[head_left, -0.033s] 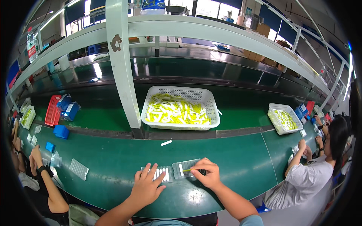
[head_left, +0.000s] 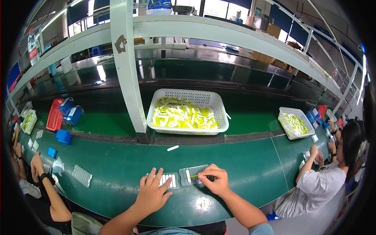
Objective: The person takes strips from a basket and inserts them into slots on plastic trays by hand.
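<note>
A: Head view, left hand?
B: Left hand [head_left: 152,192] is palm down, fingers spread, over the left tray [head_left: 178,182], clear plastic. White strips [head_left: 173,181] sit in it side by side, partly covered by the fingers. Pressing or just resting: can't tell.
A: Right hand?
B: Right hand [head_left: 215,181] has thumb and index pinching a thin yellow-green stick [head_left: 195,176]. Other fingers curled. Stick is over the right tray [head_left: 183,178], its tip at the lone white strip [head_left: 188,173] there. Contact: can't tell.
A: Around them?
B: Trays lie just beside each other on the green table [head_left: 117,176]. Loose white piece [head_left: 172,148] farther back. Behind that, a white basket [head_left: 186,131] with a pile of white and yellow-green pieces [head_left: 184,115]. Another clear tray [head_left: 82,176] off left. Co-worker [head_left: 321,190] seated right.
</note>
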Demonstrator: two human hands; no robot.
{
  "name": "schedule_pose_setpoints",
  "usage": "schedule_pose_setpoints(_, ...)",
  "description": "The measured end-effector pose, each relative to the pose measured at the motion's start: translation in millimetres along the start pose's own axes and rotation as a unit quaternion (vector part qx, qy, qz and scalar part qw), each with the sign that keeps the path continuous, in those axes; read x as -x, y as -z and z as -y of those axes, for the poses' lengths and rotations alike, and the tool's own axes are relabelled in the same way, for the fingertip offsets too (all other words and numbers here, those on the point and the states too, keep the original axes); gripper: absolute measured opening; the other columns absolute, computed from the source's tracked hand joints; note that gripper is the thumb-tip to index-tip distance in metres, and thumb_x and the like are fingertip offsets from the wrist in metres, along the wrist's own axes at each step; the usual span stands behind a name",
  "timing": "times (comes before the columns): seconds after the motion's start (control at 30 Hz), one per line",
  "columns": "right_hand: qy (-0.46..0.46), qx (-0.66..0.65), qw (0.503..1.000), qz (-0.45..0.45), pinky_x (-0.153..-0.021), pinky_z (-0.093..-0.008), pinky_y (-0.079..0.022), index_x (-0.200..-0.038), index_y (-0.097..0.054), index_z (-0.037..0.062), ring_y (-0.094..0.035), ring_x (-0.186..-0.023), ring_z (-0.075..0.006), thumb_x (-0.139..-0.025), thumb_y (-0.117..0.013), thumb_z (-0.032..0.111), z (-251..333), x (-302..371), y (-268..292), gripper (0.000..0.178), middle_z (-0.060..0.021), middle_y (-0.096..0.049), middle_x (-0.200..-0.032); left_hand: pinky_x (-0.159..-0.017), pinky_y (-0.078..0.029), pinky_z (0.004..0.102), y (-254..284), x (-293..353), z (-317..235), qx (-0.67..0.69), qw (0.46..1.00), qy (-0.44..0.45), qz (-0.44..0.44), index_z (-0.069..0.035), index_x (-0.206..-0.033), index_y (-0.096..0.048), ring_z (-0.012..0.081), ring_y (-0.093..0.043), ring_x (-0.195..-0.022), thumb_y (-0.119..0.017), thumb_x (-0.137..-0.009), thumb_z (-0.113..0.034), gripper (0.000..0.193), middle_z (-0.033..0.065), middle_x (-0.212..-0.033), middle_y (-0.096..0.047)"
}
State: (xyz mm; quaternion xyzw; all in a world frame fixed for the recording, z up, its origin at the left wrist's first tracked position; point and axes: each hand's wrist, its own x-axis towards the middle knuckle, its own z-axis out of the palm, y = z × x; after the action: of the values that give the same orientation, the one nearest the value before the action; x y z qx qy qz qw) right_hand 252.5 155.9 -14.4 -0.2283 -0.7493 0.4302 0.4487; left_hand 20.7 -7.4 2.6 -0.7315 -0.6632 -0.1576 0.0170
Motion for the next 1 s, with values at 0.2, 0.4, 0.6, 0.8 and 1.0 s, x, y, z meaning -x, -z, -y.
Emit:
schedule_pose_setpoints(0.2, -0.063, -0.062, 0.996, 0.021, -0.07, -0.0265, -0.049, -0.088, -0.076, -0.0007, -0.063, -0.07, -0.012, -0.082, -0.078, 0.002, 2.0, -4.2, 2.8, 0.007, -0.0062, -0.072, -0.077, -0.105, -0.031, 0.0616, -5.5, -7.8, 2.3, -0.04, 0.999, 0.017, -0.011, -0.018, -0.138, -0.061, 0.0427, -0.036, -0.141, -0.072, -0.087, -0.041, 0.057, 0.0226, -0.152, -0.042)
schedule_pose_setpoints(0.4, -0.227, -0.092, 0.955, 0.167, -0.066, -0.0272, -0.051, -0.088, -0.075, -0.0014, -0.065, -0.071, -0.0093, -0.083, -0.078, 0.007, 6.6, -30.8, 11.1, 0.01, -0.0063, -0.073, -0.078, -0.109, -0.023, 0.064, 5.3, -14.9, 7.1, 0.009, 0.999, 0.028, -0.025, -0.013, -0.141, -0.056, 0.0369, -0.039, -0.139, -0.073, -0.085, -0.046, 0.067, 0.016, -0.149, -0.047)
schedule_pose_setpoints(0.6, -0.068, 0.173, 0.935, 0.302, -0.076, -0.0354, -0.05, -0.101, -0.076, 0.0082, -0.063, -0.079, -0.0215, -0.082, -0.078, 0.018, 0.2, -67.4, -11.9, 0.021, -0.0063, -0.068, -0.084, -0.109, -0.024, 0.0609, 2.4, -14.2, 24.8, 0.07, 0.997, 0.015, -0.034, -0.009, -0.139, -0.057, 0.0228, -0.053, -0.121, -0.079, -0.076, -0.053, 0.08, 0.0053, -0.125, -0.062)
schedule_pose_setpoints(0.8, -0.027, 0.196, 0.918, 0.344, -0.096, -0.0352, -0.038, -0.121, -0.07, 0.0143, -0.057, -0.098, -0.0198, -0.08, -0.081, 0.02, -7.9, -70.3, -7.5, 0.043, -0.002, -0.062, -0.098, -0.109, -0.025, 0.0584, 1.3, -11.3, 29.3, 0.084, 0.996, 0.009, -0.041, -0.008, -0.14, -0.056, 0.0214, -0.054, -0.119, -0.079, -0.076, -0.052, 0.081, 0.0053, -0.122, -0.063)
schedule_pose_setpoints(1.0, -0.007, 0.169, 0.948, 0.269, -0.089, -0.0342, -0.044, -0.112, -0.072, 0.0105, -0.06, -0.092, -0.0205, -0.077, -0.083, 0.018, -12.0, -65.0, -10.6, 0.037, -0.0027, -0.064, -0.094, -0.11, -0.026, 0.0539, 4.2, -13.6, 35.1, 0.127, 0.991, 0.006, -0.038, -0.009, -0.142, -0.055, 0.0214, -0.055, -0.117, -0.081, -0.076, -0.049, 0.081, 0.0057, -0.12, -0.065)
